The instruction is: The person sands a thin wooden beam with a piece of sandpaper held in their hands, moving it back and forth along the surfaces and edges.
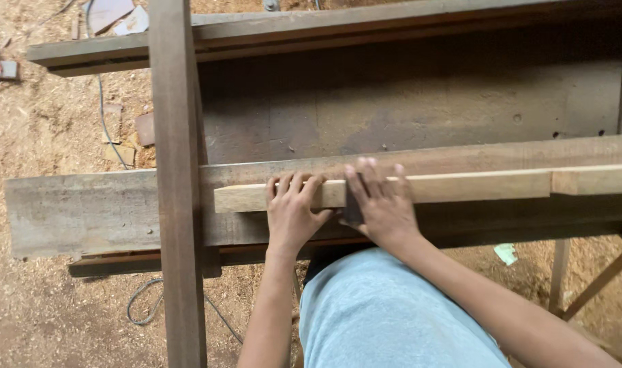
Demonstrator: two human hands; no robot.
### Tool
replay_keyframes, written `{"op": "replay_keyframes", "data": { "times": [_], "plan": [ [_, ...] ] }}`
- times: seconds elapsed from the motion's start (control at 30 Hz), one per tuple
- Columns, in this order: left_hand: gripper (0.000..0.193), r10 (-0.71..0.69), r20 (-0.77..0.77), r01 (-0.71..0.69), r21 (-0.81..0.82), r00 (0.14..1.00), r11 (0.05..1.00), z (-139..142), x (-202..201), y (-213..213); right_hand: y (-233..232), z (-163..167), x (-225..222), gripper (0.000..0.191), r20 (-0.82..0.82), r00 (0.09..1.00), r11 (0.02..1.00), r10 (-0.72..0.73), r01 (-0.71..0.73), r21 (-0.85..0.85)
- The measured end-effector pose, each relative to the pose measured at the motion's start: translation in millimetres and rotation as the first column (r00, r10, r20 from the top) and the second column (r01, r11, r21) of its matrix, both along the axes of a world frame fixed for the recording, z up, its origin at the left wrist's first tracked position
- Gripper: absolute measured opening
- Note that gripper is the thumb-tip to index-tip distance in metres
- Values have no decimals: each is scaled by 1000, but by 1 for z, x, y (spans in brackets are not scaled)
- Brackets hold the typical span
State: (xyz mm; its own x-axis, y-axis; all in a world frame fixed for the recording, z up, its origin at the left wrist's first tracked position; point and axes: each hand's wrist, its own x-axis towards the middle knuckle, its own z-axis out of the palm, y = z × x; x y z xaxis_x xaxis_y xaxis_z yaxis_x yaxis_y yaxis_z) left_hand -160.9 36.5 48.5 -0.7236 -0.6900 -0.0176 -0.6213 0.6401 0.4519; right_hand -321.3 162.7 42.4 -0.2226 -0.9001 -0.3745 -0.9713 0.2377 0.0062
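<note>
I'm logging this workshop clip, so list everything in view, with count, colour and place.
Wood strip: one, pale, lying along the bench under both hands.
Dark block: one, blackish, against the strip by the right hand.
Bench planks: several, grey-brown, across the frame.
Upright board: one, brown, left of centre.
Cable: one, grey, on the sawdust floor.
Left hand: on the strip.
Right hand: on the strip, beside the block.

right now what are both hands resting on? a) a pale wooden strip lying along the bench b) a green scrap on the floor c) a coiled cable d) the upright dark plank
a: the left hand and right hand both press on the pale wooden strip, which lies lengthwise on the workbench.
</note>
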Motion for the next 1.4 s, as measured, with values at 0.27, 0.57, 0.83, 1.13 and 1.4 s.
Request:
{"op": "replay_keyframes", "data": {
  "times": [0.27, 0.57, 0.83, 1.13, 1.4],
  "plan": [
    [91, -86, 65, 80, 90, 994, 993, 13, -28, 19, 41, -2, -42, 104, 28, 999, 963, -47, 53, -266],
    [96, -202, 271, 191, 69, 941, 979, 15, -84, 73, 66, 21, -77, 123, -90, 995, 987, -39, 52, 151],
    [100, -146, 64, 141, 77, 987, 987, 11, -143, 122, 140, 49, -189, 126, -193, 965, 975, -176, 199, 103],
    [90, -117, 166, 114, 29, 979, 993, 4, -215, 170, 130, 49, -199, 116, -103, 993, 943, -60, 90, 321],
    [77, -12, 157, 18, -38, 987, 999, -20, -220, 179, 148, 50, -223, 107, -80, 992, 965, -98, 115, 237]
  ]
}}
